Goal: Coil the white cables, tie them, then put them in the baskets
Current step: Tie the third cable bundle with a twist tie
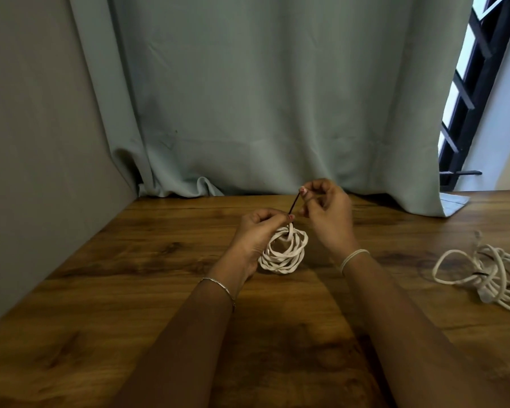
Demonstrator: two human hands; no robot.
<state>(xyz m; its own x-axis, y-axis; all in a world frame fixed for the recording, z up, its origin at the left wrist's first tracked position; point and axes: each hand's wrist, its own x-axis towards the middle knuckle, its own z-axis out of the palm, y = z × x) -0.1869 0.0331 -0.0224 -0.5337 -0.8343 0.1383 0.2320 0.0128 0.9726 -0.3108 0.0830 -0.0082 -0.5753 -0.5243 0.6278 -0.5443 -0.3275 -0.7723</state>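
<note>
White cable coil (284, 254) stands on edge at the middle of the wooden worktop (130, 290), its top at 12 o'clock gripped by the left hand (255, 231), whose fingers curl round the loops. From that grip a thin dark tie (295, 203) runs toward 1 o'clock to the right hand (327, 213), which pinches its far end. A loose white cable (483, 272) lies well apart at 3 o'clock, with a pale curtain (277, 98) hanging behind at 12.

Around the coil (280, 260), table (115, 304) lies open at six and nine o'clock; loose cable (485, 294) sits at three, curtain (277, 98) at twelve.
</note>
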